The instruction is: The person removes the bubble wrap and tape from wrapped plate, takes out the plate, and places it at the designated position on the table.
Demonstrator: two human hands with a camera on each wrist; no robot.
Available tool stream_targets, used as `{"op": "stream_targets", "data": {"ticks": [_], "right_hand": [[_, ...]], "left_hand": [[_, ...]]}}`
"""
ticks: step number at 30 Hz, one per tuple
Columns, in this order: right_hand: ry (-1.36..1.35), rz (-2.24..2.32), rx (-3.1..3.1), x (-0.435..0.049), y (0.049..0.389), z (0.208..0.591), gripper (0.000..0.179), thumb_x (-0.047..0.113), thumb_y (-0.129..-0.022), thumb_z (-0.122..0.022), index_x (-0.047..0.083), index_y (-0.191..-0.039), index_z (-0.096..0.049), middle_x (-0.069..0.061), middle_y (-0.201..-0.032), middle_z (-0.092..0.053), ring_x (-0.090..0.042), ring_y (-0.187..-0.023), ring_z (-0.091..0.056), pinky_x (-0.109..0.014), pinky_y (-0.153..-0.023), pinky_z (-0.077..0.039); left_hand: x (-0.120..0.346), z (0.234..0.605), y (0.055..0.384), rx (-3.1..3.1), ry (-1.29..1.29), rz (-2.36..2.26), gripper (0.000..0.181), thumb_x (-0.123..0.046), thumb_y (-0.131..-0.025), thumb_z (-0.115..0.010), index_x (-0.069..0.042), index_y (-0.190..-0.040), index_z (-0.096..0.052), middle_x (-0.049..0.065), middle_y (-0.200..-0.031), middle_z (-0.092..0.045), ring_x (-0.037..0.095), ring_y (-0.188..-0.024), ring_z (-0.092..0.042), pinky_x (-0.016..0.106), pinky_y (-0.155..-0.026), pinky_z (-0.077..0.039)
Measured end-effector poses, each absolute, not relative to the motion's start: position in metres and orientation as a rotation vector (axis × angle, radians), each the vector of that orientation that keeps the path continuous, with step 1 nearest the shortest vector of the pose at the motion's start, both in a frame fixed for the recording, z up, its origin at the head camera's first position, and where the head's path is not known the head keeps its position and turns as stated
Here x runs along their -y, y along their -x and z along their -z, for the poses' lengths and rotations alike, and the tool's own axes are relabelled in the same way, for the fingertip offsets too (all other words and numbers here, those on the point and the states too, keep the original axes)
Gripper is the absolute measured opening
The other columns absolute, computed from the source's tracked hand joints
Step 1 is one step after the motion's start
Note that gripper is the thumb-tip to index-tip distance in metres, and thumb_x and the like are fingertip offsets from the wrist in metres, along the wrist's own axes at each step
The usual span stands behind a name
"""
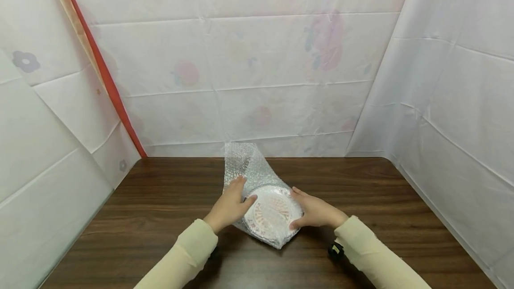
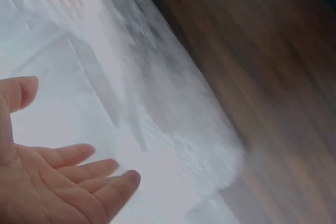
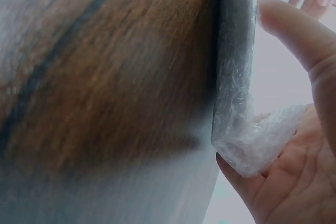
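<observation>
A round white plate (image 1: 263,220) with reddish print lies on the table under clear bubble wrap (image 1: 237,159). A long loose tail of the wrap stretches from the plate toward the back edge. My left hand (image 1: 230,204) is at the plate's left rim, its thumb over the edge. In the left wrist view, that hand (image 2: 68,187) has spread, relaxed fingers, apart from the wrap. On the right side, my right hand (image 1: 317,211) holds the wrapped rim. The right wrist view shows its thumb (image 3: 294,30) against the face and its fingers at a fold of bubble wrap (image 3: 257,145).
The dark wood-grain table (image 1: 168,191) surrounds the plate. Pale printed cloth (image 1: 257,79) hangs behind it and along both sides, with a red strip (image 1: 108,75) at the left corner. A dark band (image 1: 335,249) sits by the right sleeve.
</observation>
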State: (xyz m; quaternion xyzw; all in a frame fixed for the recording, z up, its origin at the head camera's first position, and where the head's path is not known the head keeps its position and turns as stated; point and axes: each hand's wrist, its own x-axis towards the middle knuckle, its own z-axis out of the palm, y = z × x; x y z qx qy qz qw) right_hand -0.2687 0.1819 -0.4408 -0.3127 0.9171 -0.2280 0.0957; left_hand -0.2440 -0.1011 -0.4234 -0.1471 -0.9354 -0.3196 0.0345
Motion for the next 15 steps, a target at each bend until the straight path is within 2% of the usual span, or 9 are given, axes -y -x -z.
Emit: {"op": "stream_targets", "data": {"ticks": [8,15], "right_hand": [[0.921,0.673,-2.729,-0.182,0.27,0.442,0.106,0.046,-0.076,-0.081,-0.012,-0.148,-0.03,-0.031,-0.156,-0.024,-0.041,-0.143,-0.033,-0.053,-0.113,-0.035],[0.918,0.689,-2.723,-0.181,0.269,0.44,0.105,0.044,-0.076,-0.082,-0.012,-0.148,-0.03,-0.031,-0.156,-0.024,-0.041,-0.144,-0.032,-0.053,-0.114,-0.034]], "left_hand": [[0.074,0.425,0.222,3.002,0.458,0.758,0.093,-0.06,-0.092,-0.056,0.008,-0.149,-0.03,0.028,-0.158,-0.024,0.047,-0.145,-0.025,0.06,-0.116,-0.028],[0.07,0.431,0.216,3.035,0.438,0.671,0.099,-0.061,-0.089,-0.06,0.01,-0.149,-0.027,0.031,-0.158,-0.021,0.049,-0.144,-0.026,0.06,-0.113,-0.032]]}}
